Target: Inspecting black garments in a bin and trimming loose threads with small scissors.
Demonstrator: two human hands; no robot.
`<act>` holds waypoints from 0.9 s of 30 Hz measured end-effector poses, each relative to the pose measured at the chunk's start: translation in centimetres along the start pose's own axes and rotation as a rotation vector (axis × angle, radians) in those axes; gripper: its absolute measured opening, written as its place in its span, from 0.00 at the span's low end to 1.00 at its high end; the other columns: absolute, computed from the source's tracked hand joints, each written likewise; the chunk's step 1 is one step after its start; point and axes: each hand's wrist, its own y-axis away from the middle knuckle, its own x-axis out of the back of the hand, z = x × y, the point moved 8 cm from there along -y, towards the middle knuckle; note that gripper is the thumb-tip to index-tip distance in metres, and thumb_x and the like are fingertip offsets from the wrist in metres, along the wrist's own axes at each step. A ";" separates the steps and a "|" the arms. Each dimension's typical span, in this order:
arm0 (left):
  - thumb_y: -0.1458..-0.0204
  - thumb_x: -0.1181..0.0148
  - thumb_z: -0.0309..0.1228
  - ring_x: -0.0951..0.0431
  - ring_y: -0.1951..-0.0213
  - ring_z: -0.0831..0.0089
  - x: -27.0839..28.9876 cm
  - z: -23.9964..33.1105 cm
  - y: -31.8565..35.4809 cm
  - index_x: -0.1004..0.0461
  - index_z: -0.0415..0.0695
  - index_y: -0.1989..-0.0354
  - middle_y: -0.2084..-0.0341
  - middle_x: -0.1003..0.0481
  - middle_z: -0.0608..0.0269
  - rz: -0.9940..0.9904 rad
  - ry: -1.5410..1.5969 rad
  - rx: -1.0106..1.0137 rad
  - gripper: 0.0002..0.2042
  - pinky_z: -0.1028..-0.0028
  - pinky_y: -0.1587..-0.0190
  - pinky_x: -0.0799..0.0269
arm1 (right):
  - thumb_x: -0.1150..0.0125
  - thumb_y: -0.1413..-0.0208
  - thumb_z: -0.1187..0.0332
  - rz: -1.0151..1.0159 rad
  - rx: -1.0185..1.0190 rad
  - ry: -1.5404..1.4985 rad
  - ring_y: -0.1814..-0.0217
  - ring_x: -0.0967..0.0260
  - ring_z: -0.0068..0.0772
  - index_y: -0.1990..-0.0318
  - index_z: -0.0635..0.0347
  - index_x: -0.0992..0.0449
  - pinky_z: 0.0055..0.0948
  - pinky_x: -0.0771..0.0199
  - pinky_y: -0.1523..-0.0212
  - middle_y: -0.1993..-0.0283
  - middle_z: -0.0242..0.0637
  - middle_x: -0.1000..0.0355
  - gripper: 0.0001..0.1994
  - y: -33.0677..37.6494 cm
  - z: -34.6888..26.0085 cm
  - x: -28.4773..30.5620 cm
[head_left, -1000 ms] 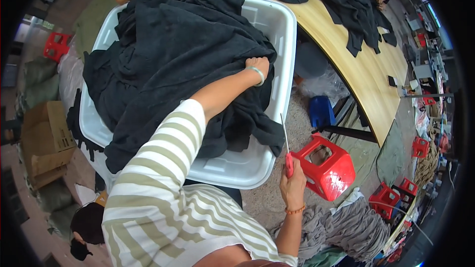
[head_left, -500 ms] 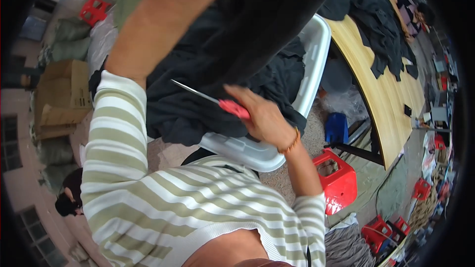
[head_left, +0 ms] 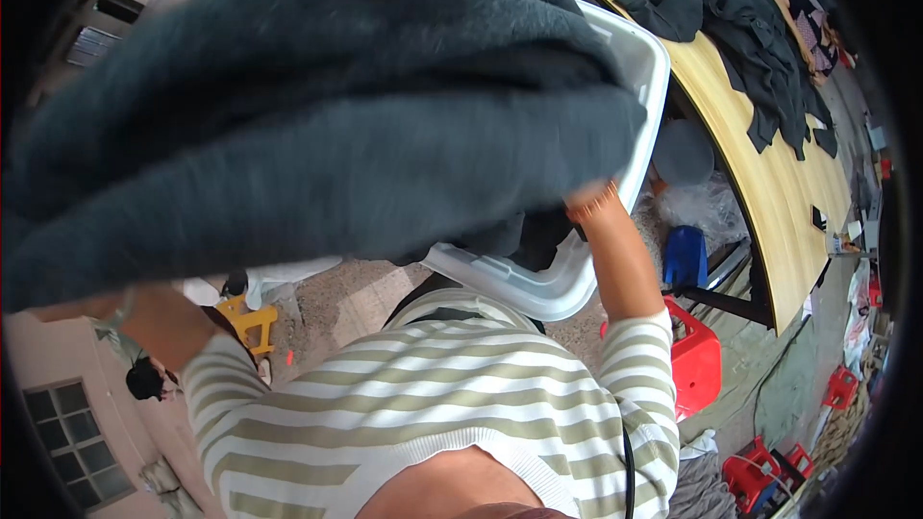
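A large dark grey cloth [head_left: 327, 173], thick and folded over on itself, is raised across the upper left in front of me. My left hand [head_left: 79, 308] is under its lower left edge, partly covered; the cloth hangs from it. My right hand [head_left: 581, 196] reaches under the cloth's right end; only the part by the wrist, with an orange bracelet [head_left: 598, 200], shows, and its fingers are hidden. Below the cloth stands a white plastic tub [head_left: 538, 300] with more dark fabric [head_left: 538, 240] in it. No bladed tool can be seen.
Right of the tub is a wood-topped table [head_left: 769, 202] with dark cloth pieces [head_left: 711, 29] and a phone [head_left: 818, 218]. A red stool [head_left: 697, 360] and a blue dustpan-like piece [head_left: 686, 255] are on the floor. A yellow stool [head_left: 252, 325] and a person [head_left: 149, 380] are at left.
The cloth has swung left and toward me, covering the tub's left part. My left arm has come down to the left. The red-handled bladed tool in my right hand has gone out of sight.
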 end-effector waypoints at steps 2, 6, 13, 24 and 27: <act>0.44 0.42 0.40 0.27 0.48 0.61 6.4 3.9 2.7 0.33 0.34 0.46 0.49 0.28 0.49 -0.365 -0.070 -0.145 0.24 0.64 0.46 0.29 | 0.47 0.44 0.62 -0.281 0.007 -0.106 0.41 0.35 0.48 0.43 0.59 0.32 0.45 0.39 0.39 0.47 0.47 0.29 0.21 4.5 0.1 1.2; 0.44 0.43 0.38 0.23 0.54 0.62 16.4 -5.0 11.2 0.30 0.33 0.51 0.54 0.25 0.51 -0.719 -0.402 0.417 0.20 0.66 0.51 0.26 | 0.49 0.44 0.62 -0.917 -0.015 -0.210 0.41 0.34 0.44 0.42 0.58 0.33 0.47 0.39 0.40 0.50 0.47 0.27 0.22 15.2 -3.6 3.0; 0.46 0.43 0.41 0.20 0.65 0.54 41.3 -26.8 24.9 0.22 0.40 0.64 0.74 0.21 0.52 -1.235 -1.429 1.311 0.15 0.60 0.63 0.25 | 0.49 0.48 0.74 -1.415 -0.588 -0.150 0.62 0.25 0.50 0.43 0.56 0.32 0.43 0.26 0.60 0.64 0.50 0.24 0.22 18.5 -2.6 2.3; 0.49 0.38 0.37 0.25 0.52 0.58 -10.5 -15.3 51.9 0.23 0.42 0.56 0.59 0.23 0.56 -1.853 -0.062 0.178 0.15 0.66 0.48 0.32 | 0.46 0.53 0.79 -1.086 -1.007 0.128 0.60 0.29 0.53 0.53 0.58 0.27 0.43 0.29 0.58 0.64 0.49 0.25 0.18 15.1 6.2 7.8; 0.54 0.35 0.39 0.29 0.48 0.55 -16.7 -9.2 64.2 0.29 0.43 0.48 0.52 0.27 0.54 -1.835 0.235 0.036 0.24 0.63 0.45 0.34 | 0.47 0.54 0.80 -1.004 -1.085 0.284 0.59 0.30 0.53 0.50 0.57 0.28 0.44 0.29 0.57 0.60 0.47 0.25 0.20 13.9 6.6 9.3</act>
